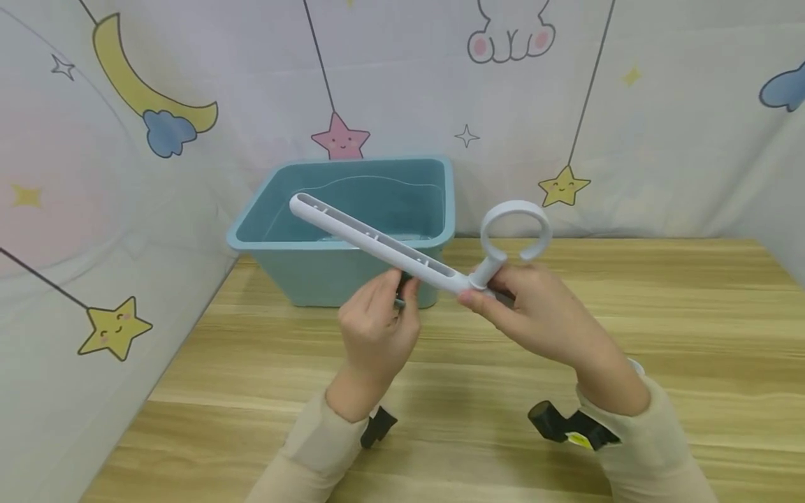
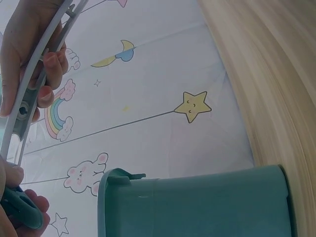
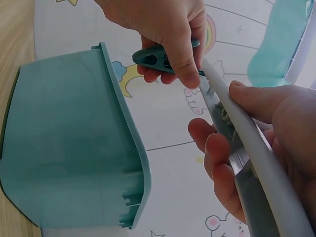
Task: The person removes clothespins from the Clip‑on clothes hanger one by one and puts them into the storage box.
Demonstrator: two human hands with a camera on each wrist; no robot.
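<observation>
A white plastic hanger [image 1: 377,244] with a C-shaped hook [image 1: 516,209] is held up slantwise over the table, its far end overlapping the bin in the head view. My right hand [image 1: 541,314] grips it at the base of the hook, thumb on the near side. Below the bar, my left hand [image 1: 377,325] pinches a teal clothespin [image 3: 150,57] between thumb and fingers. In the right wrist view the clothespin's end meets the hanger's edge. Most of the clothespin is hidden by fingers in the head view.
A teal plastic bin [image 1: 339,276] stands behind the hands, left of the middle, near the back edge of the wood-grain table [image 1: 629,307]. A printed cloth backdrop [image 1: 402,77] hangs behind and on the left side. Dark wrist cameras [image 1: 569,426] stick out below both hands.
</observation>
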